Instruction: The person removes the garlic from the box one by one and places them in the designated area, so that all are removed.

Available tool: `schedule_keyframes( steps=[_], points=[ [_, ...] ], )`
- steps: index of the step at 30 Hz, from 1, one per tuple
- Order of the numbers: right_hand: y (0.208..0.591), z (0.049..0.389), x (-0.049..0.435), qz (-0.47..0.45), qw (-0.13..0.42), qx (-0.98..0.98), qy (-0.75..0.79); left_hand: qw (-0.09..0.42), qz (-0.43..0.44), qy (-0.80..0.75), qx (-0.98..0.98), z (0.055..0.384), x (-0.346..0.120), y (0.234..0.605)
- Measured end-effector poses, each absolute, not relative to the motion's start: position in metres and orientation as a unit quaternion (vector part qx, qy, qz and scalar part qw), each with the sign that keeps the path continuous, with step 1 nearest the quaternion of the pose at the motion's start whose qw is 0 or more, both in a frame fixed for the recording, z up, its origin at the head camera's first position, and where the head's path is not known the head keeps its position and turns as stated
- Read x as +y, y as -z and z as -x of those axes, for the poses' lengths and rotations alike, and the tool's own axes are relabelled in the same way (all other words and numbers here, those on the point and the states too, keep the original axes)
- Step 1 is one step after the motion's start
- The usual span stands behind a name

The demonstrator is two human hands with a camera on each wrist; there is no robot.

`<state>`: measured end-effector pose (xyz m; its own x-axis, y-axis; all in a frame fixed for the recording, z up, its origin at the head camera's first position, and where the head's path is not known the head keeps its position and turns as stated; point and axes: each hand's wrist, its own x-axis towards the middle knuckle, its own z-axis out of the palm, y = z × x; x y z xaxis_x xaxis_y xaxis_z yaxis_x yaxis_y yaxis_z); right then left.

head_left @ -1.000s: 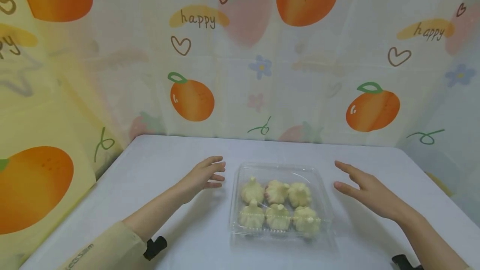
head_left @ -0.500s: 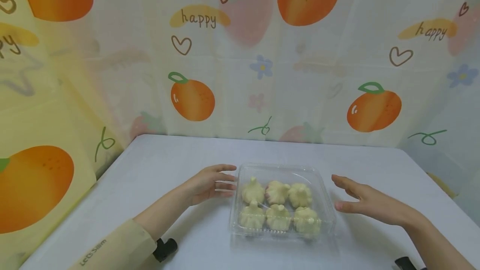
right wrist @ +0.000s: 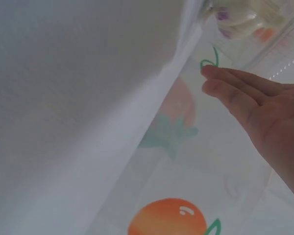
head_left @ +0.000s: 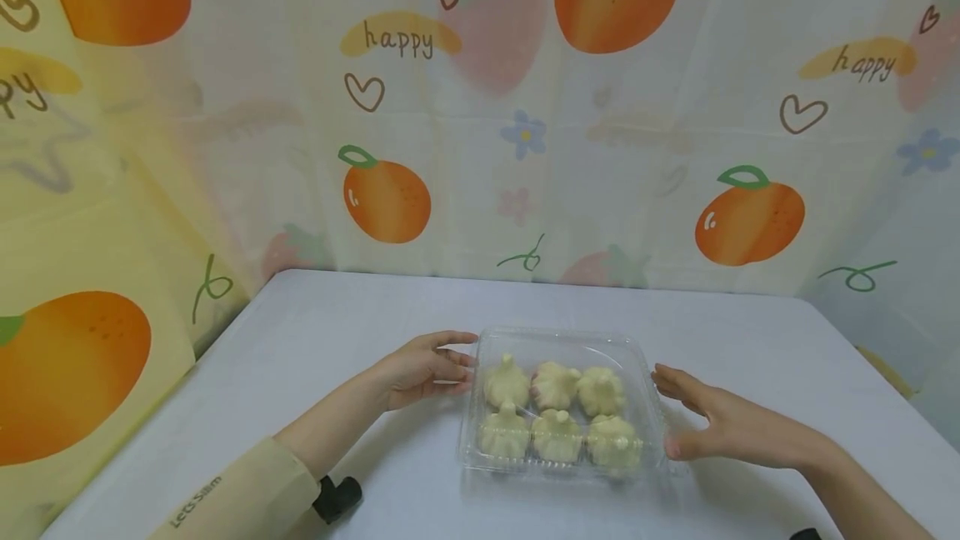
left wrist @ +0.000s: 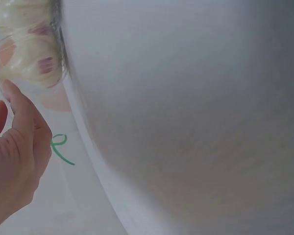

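Observation:
A clear plastic clamshell box (head_left: 558,343) with its lid down sits on the table. Inside are several pale garlic bulbs (head_left: 555,385) in two rows; purple marks show on some in the left wrist view. At the box's left side, my left hand (head_left: 426,372) has its fingers at the wall, apparently touching it, thumb side hidden in the head view. My right hand (head_left: 738,430) is at the opposite wall, fingers extended and thumb apart, close to the plastic. Whether its fingertips touch the box I cannot tell. Neither hand grips anything.
The box stands on a white-covered table (head_left: 352,307). A fruit-print curtain (head_left: 465,157) hangs along the back edge, with a yellow-lit side panel (head_left: 82,240) at left. A black camera mount (head_left: 337,498) is strapped at my left wrist.
Both hands have come inward to the sides of the box, the left moving right and the right moving left and lower. The box has stayed in place.

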<state>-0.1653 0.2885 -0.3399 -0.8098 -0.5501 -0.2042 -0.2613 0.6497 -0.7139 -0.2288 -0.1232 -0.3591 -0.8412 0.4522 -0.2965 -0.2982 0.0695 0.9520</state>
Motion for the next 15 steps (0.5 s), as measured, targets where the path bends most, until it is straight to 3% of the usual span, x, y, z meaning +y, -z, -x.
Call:
schedule_keyframes(
  steps=[15],
  points=[
    [0.3504, 0.1595, 0.2797, 0.27, 0.146, 0.891, 0.335, 0.267, -0.047, -0.674, 0.687, 0.2295, -0.1199, 0.3597]
  ],
)
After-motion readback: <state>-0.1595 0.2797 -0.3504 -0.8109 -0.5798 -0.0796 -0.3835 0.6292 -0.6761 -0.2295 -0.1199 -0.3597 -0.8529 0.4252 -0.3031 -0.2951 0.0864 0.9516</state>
